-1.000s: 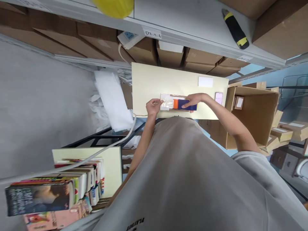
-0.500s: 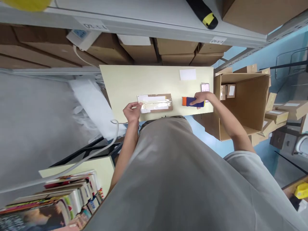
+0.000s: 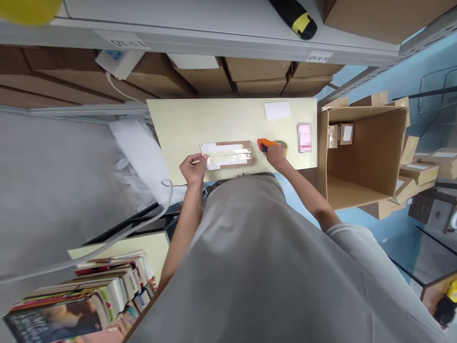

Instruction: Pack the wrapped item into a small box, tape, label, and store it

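A flat brown cardboard parcel (image 3: 228, 154), taped along its length and with a white label at its left end, lies on the pale yellow table (image 3: 200, 119). My left hand (image 3: 193, 168) is closed on the parcel's left end. My right hand (image 3: 276, 153) grips an orange and blue tape dispenser (image 3: 266, 144) with a yellowish tape roll, held on the table just right of the parcel.
A phone (image 3: 304, 137) and a white slip (image 3: 277, 110) lie on the table's right part. An open cardboard box (image 3: 360, 152) stands to the right. Shelves with cartons run behind, a black and yellow tool (image 3: 296, 18) on top. Books (image 3: 89, 295) are stacked at lower left.
My right hand drew the tape dispenser off the parcel to the right, then brought it back close to the parcel's right end. My left hand stayed on the left end.
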The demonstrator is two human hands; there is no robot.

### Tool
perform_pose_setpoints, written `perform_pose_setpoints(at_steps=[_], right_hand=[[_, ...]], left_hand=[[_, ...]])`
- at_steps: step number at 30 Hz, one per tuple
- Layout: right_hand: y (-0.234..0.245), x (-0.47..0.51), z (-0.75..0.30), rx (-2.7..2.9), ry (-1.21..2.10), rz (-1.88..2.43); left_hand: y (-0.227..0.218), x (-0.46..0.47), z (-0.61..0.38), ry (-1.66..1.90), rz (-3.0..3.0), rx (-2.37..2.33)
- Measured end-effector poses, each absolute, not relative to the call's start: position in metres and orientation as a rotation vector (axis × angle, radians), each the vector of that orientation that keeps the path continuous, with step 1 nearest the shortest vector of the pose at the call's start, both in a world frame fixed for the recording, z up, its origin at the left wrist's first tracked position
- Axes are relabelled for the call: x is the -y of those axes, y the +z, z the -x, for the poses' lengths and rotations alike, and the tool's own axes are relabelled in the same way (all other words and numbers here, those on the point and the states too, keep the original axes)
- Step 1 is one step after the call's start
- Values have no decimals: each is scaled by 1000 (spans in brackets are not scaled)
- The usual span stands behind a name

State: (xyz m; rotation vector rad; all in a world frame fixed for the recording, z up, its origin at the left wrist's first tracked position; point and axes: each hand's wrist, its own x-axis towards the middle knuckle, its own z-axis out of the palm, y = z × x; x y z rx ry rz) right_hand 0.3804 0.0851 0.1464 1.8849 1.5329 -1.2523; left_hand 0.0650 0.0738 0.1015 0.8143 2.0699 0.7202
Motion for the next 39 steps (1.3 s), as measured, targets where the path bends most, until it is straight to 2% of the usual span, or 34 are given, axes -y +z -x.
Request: perform_pose_setpoints(at_steps=[4, 11, 16, 18, 20, 24, 31, 35, 39], right_hand=[[129, -68, -381, -1545, -969, -2184], [98, -43, -374, -1535, -836, -2332], [123, -39, -368, -1554, -763, -2485], [143, -39, -358, -1656, -843, -2510], [161, -39, -343, -1728, -1056, -2446], [173, -47, -308, -1598, -1351, -2287], [157, -62, -297, -1438, -1327, -2337], [160, -58, -313, -1577, -1351, -2318], [165, -45, -321, -1585, -1230, -2514]], left_hand=[[103, -74, -64, 740, -796, -2045], [104, -69, -63, 718, -863, -2020], [104, -65, -60, 710, -932, -1974], [102, -63, -59, 693, -978, -1926], [100, -61, -59, 670, -1035, -1867], [91, -59, -65, 618, -1103, -1827], [69, -65, -75, 535, -976, -1837], [66, -66, -65, 612, -1000, -1698], [72, -63, -50, 694, -942, -1689]])
